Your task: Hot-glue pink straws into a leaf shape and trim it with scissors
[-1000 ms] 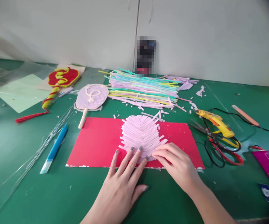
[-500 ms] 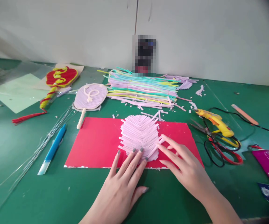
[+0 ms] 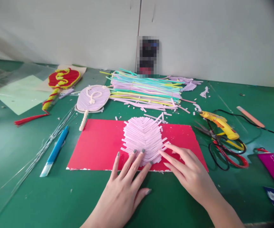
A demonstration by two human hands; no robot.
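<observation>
A pale lilac panel of pipe cleaner strips (image 3: 142,134), laid in a herringbone pattern with ragged side ends, lies on a red sheet (image 3: 99,145). Spread fingers of my left hand (image 3: 125,183) rest on the panel's near left edge, thumb apart on the green table. My right hand (image 3: 189,172) touches the lower right edge of the panel with its fingertips, fingers stretched out and slightly apart. Strip ends stick out just beyond the right index finger. Nothing is gripped in either hand.
Bundled pastel pipe cleaners (image 3: 146,88) lie behind the sheet. A lilac fan (image 3: 93,98) and a red-and-yellow fan (image 3: 64,78) are at left, near a blue pen (image 3: 55,152) and thin wires (image 3: 42,148). Scissors (image 3: 222,145), a yellow glue gun (image 3: 220,123) and a magenta phone-like object (image 3: 273,167) lie right.
My right fingers have shifted slightly along the panel's right edge, and a strip end beside them now shows more. The left hand stays pressed in almost the same place.
</observation>
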